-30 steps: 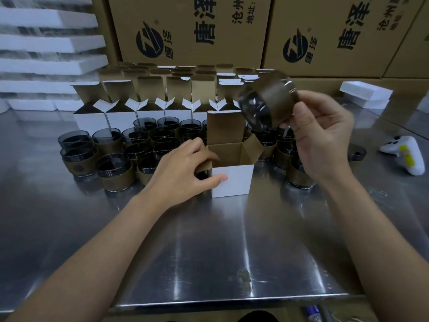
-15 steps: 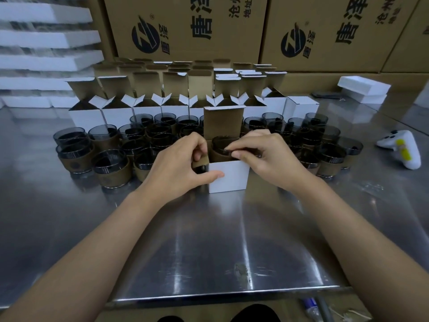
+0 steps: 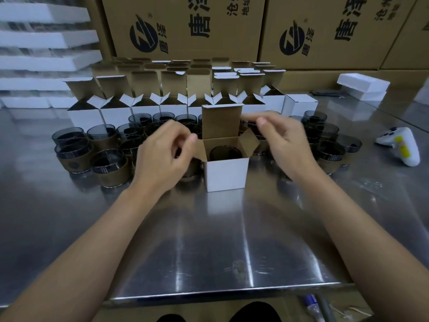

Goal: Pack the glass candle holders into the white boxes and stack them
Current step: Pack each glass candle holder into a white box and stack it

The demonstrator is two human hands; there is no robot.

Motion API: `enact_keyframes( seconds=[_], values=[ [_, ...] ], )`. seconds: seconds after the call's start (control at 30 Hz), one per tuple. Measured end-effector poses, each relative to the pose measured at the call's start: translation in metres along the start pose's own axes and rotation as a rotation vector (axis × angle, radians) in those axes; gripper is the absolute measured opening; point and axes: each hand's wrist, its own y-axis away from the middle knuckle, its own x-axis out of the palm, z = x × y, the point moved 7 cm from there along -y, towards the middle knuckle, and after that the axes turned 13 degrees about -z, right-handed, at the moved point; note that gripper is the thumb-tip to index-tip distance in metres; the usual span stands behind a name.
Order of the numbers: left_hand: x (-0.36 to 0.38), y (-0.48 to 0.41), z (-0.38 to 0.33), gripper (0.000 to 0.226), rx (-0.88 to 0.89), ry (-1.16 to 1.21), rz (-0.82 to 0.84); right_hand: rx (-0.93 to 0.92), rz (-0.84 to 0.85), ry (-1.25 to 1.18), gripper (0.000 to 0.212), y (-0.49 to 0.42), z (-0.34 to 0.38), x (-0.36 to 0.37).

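Observation:
A small white box [image 3: 226, 174] stands open in the middle of the steel table [image 3: 209, 252], its brown lid flap upright and both side flaps spread. A dark glass candle holder [image 3: 225, 152] sits inside it. My left hand [image 3: 162, 156] is at the box's left side, fingers loosely curled, with a fingertip at the edge of the left side flap. My right hand [image 3: 285, 140], blurred by motion, hovers over the right side flap with its fingers reaching toward the lid flap; it holds nothing.
Several loose candle holders [image 3: 109, 166] crowd both sides of the box. Rows of open white boxes [image 3: 116, 112] stand behind, with one closed box [image 3: 299, 105] at the right. Big cartons [image 3: 185, 26] wall the back, and a white controller [image 3: 401, 145] lies at the right.
My right hand carried a candle holder down into the box, let it go and rose. My left hand left the box's side wall and moved up to the left flap.

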Motion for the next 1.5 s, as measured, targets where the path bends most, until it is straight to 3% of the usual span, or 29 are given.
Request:
enact_keyframes(
  seconds=[0.1,0.2,0.3,0.4,0.57,0.7,0.83,0.97,1.1,1.23,1.3,1.4,1.5],
  values=[
    [-0.003,0.000,0.010,0.042,-0.080,-0.070,-0.016,0.270,-0.190,-0.023,0.030,-0.005,-0.023,-0.013],
    [0.001,0.004,0.010,0.046,-0.090,-0.078,0.031,0.438,-0.166,-0.138,0.025,-0.003,-0.034,-0.006],
    [0.000,0.003,0.004,0.048,-0.053,-0.058,-0.007,0.353,-0.147,-0.213,0.018,-0.002,-0.024,-0.002],
    [-0.003,0.002,0.002,0.047,-0.049,-0.044,-0.050,0.191,-0.086,-0.129,0.015,0.003,-0.011,0.005],
    [-0.003,0.003,0.009,0.049,-0.095,-0.084,-0.078,0.048,0.238,0.064,0.018,0.017,-0.005,0.032],
    [-0.005,0.002,0.018,0.050,-0.199,-0.061,-0.074,0.066,0.196,-0.011,0.024,0.015,-0.003,0.029],
    [0.007,0.008,-0.002,0.047,-0.098,0.089,0.047,0.145,0.119,-0.053,0.032,0.013,-0.009,0.027],
    [0.022,0.015,-0.004,0.053,-0.102,0.039,0.198,0.221,0.079,-0.080,0.039,0.011,-0.017,0.026],
    [0.022,0.013,-0.003,0.053,-0.141,0.003,0.218,0.265,0.067,-0.097,0.067,0.010,-0.024,0.025],
    [0.022,0.012,-0.002,0.054,-0.163,0.026,0.206,0.230,0.172,-0.069,0.091,0.009,-0.024,0.027],
    [0.023,0.012,0.000,0.058,-0.159,0.032,0.210,0.181,0.199,-0.042,0.077,0.007,-0.022,0.024],
    [0.022,0.013,0.002,0.069,-0.159,0.032,0.205,0.054,0.241,0.040,0.039,0.006,-0.015,0.019],
    [0.018,0.012,0.002,0.065,-0.158,0.028,0.157,0.011,0.291,0.077,0.045,0.007,-0.013,0.017]
  ],
)
